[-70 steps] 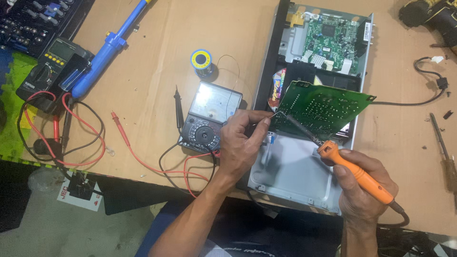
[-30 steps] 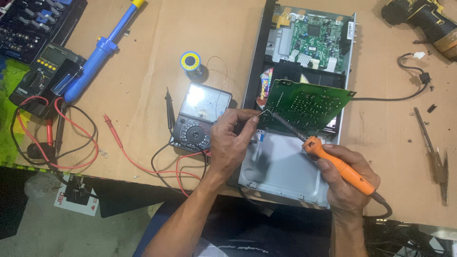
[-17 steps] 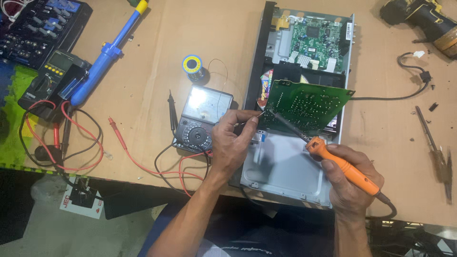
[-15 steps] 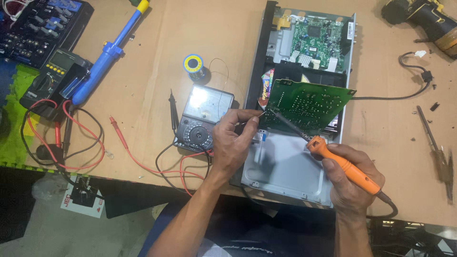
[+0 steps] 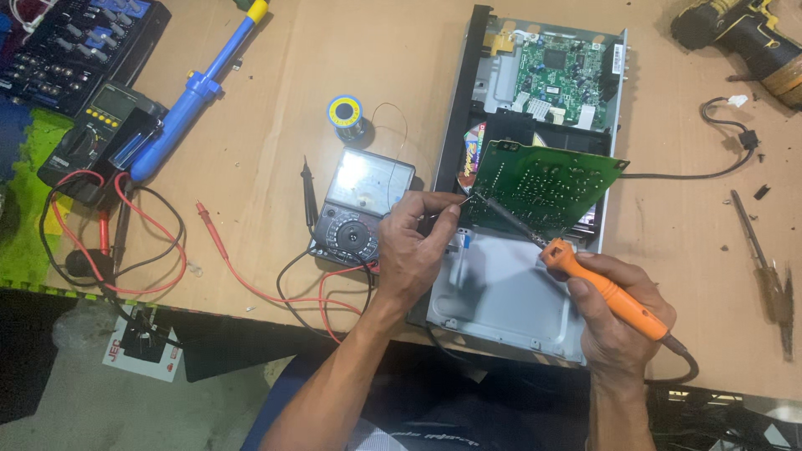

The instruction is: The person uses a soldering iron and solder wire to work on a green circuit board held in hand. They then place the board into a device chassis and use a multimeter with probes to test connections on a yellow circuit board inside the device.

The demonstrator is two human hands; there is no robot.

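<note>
One desk, one opened metal case on it, two green boards: one deep inside, one board tilted up over the case's middle. Two meters lie left of the case. Right hand grips an orange iron, tip on the board's lower-left corner. Left hand pinches thin solder wire there; the joint itself is too small to see.

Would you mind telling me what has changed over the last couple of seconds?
Little: only the camera view shifted slightly. The right hand still holds the orange soldering iron with its tip at the green board, and the left hand stays at the board's edge.
</note>
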